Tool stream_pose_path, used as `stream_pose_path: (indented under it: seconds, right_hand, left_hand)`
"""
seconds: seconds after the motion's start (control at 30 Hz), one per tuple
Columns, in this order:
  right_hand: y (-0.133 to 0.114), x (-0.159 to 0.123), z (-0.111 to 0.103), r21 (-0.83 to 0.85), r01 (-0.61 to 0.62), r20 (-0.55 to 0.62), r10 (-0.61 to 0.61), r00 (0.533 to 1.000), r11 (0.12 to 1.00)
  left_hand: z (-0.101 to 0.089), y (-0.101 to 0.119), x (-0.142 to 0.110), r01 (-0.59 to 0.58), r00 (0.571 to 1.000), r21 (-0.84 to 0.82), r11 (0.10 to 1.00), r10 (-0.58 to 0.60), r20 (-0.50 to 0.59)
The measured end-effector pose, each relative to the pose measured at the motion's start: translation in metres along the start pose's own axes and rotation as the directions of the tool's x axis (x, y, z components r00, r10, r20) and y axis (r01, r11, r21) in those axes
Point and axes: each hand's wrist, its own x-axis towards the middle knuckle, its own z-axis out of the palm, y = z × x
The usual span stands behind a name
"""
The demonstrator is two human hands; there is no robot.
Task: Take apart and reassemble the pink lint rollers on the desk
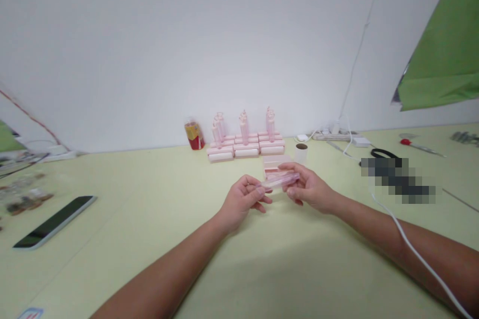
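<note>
We pinch a slim, see-through pink tube [277,181] by its ends, our left fingers [257,192] and right fingers [294,193] pressed to it, above the smooth pale-green worktop [157,209], blocky pink boxes [246,151] behind

Translucent pink tube [280,181] held above a pale green table [149,199]

The left hand [241,203] pinches the tube's clearer end between thumb and fingers; the right hand [313,190] grips the pinker end. Just beyond them lies a pink case [273,160], partly hidden by the right hand. Farther back, pink boxes [247,151] sit in rows, with slender pink tubes [244,130] standing upright among them. A bottle with a yellow-and-red label [193,134] stands left of the rows, near the wall [224,35]; a white cardboard roll [301,153] stands to their right. A dark-screened phone [56,222] lies well apart, far left.
</note>
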Motion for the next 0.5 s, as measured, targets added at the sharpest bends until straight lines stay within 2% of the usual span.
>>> stream_pose_path:
  seconds: [0.03, 0.1, 0.17, 0.2, 0.27, 0.37, 0.43, 0.5]
  right_hand:
    - [-0.004, 0.0, 0.007, 0.047, -0.001, -0.026, 0.002, 1.0, 0.999]
    - [-0.013, 0.0, 0.01, 0.031, 0.015, -0.103, -0.012, 0.995, 0.999]
    - [-0.022, 0.002, -0.002, -0.117, 0.046, -0.219, -0.071, 0.973, 0.992]
    - [-0.026, 0.004, -0.012, -0.234, 0.063, -0.298, -0.133, 0.945, 0.97]
    - [-0.029, 0.008, -0.036, -0.5, 0.033, -0.425, -0.278, 0.862, 0.865]
    - [-0.021, 0.015, -0.066, -0.717, -0.102, -0.466, -0.366, 0.805, 0.689]
    - [-0.007, 0.018, -0.078, -0.759, -0.161, -0.461, -0.346, 0.817, 0.631]
    - [0.008, 0.02, -0.083, -0.784, -0.191, -0.431, -0.297, 0.852, 0.591]
  left_hand:
    - [0.003, -0.004, -0.001, 0.013, 0.999, 0.021, 1.0, -0.014, 0.042]
    - [0.007, -0.013, -0.003, 0.041, 0.994, 0.071, 0.997, -0.048, 0.096]
    - [0.009, -0.02, -0.004, 0.065, 0.992, 0.13, 0.989, -0.079, 0.099]
    - [0.009, -0.022, -0.004, 0.075, 0.992, 0.165, 0.984, -0.091, 0.089]
    - [0.007, -0.024, -0.003, 0.092, 0.991, 0.232, 0.968, -0.111, 0.07]
    - [0.004, -0.024, -0.001, 0.114, 0.99, 0.295, 0.949, -0.135, 0.052]
    - [0.002, -0.022, 0.0, 0.123, 0.988, 0.32, 0.939, -0.145, 0.046]
    - [0.001, -0.022, 0.0, 0.122, 0.988, 0.344, 0.931, -0.147, 0.047]
